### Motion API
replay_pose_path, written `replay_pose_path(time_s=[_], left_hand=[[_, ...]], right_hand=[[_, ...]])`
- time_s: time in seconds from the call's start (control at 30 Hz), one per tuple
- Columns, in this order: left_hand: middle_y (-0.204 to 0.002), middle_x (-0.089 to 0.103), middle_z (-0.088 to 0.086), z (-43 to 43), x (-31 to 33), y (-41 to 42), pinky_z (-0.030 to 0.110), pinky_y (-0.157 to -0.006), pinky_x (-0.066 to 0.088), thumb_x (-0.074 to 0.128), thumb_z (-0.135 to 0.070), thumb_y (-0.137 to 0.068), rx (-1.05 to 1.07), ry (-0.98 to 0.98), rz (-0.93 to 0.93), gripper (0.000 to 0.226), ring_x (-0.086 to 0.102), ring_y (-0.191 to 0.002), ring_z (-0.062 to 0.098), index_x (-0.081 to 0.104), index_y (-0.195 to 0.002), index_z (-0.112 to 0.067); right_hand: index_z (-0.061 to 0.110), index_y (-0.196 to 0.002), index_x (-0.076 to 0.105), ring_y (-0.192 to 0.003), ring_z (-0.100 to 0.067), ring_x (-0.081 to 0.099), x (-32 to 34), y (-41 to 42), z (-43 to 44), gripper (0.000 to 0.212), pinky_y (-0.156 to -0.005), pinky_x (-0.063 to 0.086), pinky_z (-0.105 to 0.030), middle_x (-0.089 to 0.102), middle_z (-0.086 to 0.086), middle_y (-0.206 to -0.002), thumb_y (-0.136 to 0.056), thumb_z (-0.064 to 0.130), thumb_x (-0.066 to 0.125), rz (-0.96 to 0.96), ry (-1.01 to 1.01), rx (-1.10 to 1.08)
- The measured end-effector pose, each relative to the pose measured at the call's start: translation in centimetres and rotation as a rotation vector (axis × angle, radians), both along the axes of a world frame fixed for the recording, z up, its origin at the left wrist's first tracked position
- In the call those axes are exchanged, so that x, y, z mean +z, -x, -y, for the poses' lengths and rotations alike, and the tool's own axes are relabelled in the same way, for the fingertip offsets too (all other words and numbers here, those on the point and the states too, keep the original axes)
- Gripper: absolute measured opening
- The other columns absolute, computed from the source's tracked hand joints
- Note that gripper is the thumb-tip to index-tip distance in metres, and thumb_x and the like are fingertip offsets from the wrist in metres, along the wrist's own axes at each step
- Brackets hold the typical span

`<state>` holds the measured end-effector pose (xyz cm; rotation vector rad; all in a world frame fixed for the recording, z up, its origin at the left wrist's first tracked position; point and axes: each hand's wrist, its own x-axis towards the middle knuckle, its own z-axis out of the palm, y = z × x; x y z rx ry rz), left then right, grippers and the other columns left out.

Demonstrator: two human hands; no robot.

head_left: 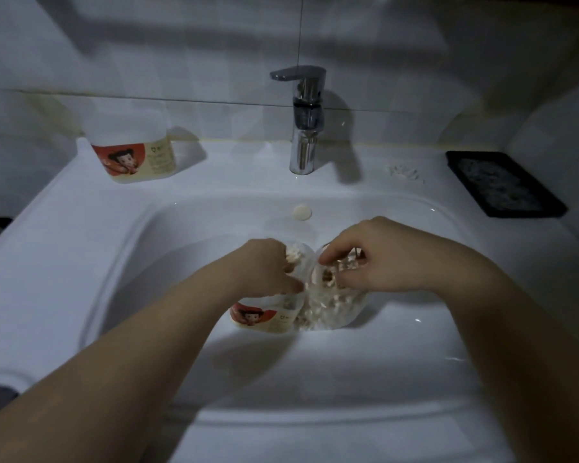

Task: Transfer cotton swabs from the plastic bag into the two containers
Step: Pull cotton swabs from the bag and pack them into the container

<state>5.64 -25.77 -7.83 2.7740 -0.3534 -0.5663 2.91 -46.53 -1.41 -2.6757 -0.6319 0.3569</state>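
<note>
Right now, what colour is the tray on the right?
The tray is black; head view.

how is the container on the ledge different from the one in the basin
The ledge container stands by the wall, untouched; the basin container sits in the sink bowl under the left hand, beside the plastic bag that the right hand grips. Cotton swabs show at the basin container's mouth, held by the left hand; none show at the ledge container. Both share a red cartoon label.
</note>
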Motion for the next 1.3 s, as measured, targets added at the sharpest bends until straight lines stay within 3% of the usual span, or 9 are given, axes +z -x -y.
replay_pose_path(time_s=[0.2, 0.43, 0.67, 0.77, 0.87, 0.97, 1.07, 1.17, 1.3], left_hand=[[-0.084, 0.065, -0.002, -0.2, -0.9, 0.0, 0.03, -0.068, 0.05, 0.078, -0.045, -0.076, -0.088, -0.06, -0.048, 0.034, 0.061, -0.076, 0.016, 0.066, -0.089, -0.017], [-0.083, 0.067, -0.003, -0.3, -0.6, 0.0, 0.031, -0.07, 0.049, 0.075, -0.036, -0.08, -0.076, 0.003, -0.092, 0.019, 0.064, -0.082, 0.02, 0.064, -0.085, -0.022], [-0.098, 0.068, 0.002, -0.1, 0.1, 0.7, 0.03, -0.073, 0.052, 0.074, -0.044, -0.083, -0.144, -0.083, -0.062, 0.035, 0.065, -0.092, 0.021, 0.065, -0.102, -0.016], [-0.097, 0.068, 0.002, -0.2, 0.5, 0.8, 0.025, -0.061, 0.048, 0.074, -0.035, -0.082, -0.151, -0.102, -0.068, 0.032, 0.065, -0.087, 0.019, 0.064, -0.104, -0.015], [-0.088, 0.068, 0.001, -0.4, 0.9, 0.8, 0.03, -0.066, 0.057, 0.074, -0.021, -0.082, -0.124, -0.064, -0.061, 0.017, 0.067, -0.075, 0.014, 0.06, -0.092, -0.018], [-0.083, 0.072, 0.002, -0.6, 1.5, 0.5, 0.031, -0.067, 0.06, 0.069, -0.012, -0.084, -0.052, -0.01, 0.031, 0.011, 0.072, -0.07, 0.014, 0.06, -0.091, -0.014], [-0.086, 0.069, 0.003, -0.8, 2.5, 0.2, 0.031, -0.073, 0.055, 0.067, -0.016, -0.088, 0.027, 0.037, 0.221, 0.011, 0.07, -0.084, 0.022, 0.057, -0.092, -0.015], [-0.084, 0.071, 0.007, -1.1, 3.1, 0.0, 0.036, -0.076, 0.054, 0.068, -0.019, -0.088, 0.166, 0.211, 0.392, 0.011, 0.069, -0.086, 0.028, 0.057, -0.088, -0.014], [-0.077, 0.073, 0.0, -1.2, 4.1, 0.0, 0.039, -0.079, 0.056, 0.071, -0.021, -0.085, 0.291, 0.459, 0.477, 0.01, 0.071, -0.074, 0.018, 0.065, -0.087, -0.013]], right_hand=[[0.037, -0.119, 0.074, -0.106, -0.004, 0.062, -0.1, 0.0, -0.1, 0.037, -0.093, 0.049, -0.025, 0.071, 0.016, -0.118, -0.083, 0.03, 0.077, 0.032, 0.064, 0.043], [0.038, -0.12, 0.072, -0.105, -0.006, 0.061, -1.2, -0.8, -0.2, 0.041, -0.094, 0.05, -0.028, 0.069, 0.014, -0.116, -0.081, 0.03, 0.078, 0.041, 0.075, 0.047], [0.04, -0.12, 0.072, -0.103, -0.002, 0.059, -1.0, -0.8, -0.1, 0.04, -0.091, 0.049, -0.023, 0.067, 0.018, -0.112, -0.082, 0.028, 0.078, 0.021, 0.06, 0.059], [0.04, -0.119, 0.073, -0.103, -0.002, 0.06, -1.0, -0.9, -0.1, 0.04, -0.091, 0.05, -0.024, 0.067, 0.018, -0.112, -0.082, 0.029, 0.078, 0.023, 0.054, 0.061], [0.04, -0.118, 0.073, -0.101, -0.002, 0.061, -1.3, -1.0, 0.0, 0.039, -0.09, 0.051, -0.026, 0.068, 0.018, -0.11, -0.081, 0.03, 0.078, 0.03, 0.057, 0.053], [0.04, -0.115, 0.074, -0.098, -0.001, 0.063, -1.5, -1.0, 0.0, 0.035, -0.088, 0.051, -0.023, 0.069, 0.018, -0.108, -0.081, 0.028, 0.078, 0.035, 0.044, 0.052], [0.037, -0.109, 0.076, -0.095, 0.0, 0.065, -1.5, -1.0, 0.0, 0.024, -0.087, 0.053, -0.022, 0.072, 0.017, -0.103, -0.087, 0.027, 0.072, 0.034, -0.015, 0.024], [0.03, -0.102, 0.072, -0.09, -0.005, 0.066, -1.5, -1.0, -0.3, 0.012, -0.086, 0.055, -0.035, 0.072, 0.013, -0.095, -0.095, 0.032, 0.063, 0.072, -0.074, -0.037], [0.027, -0.111, 0.057, -0.077, -0.01, 0.068, -1.4, -0.7, -1.0, 0.025, -0.076, 0.058, -0.04, 0.073, 0.006, -0.087, -0.097, 0.048, 0.06, 0.047, -0.175, -0.11]])
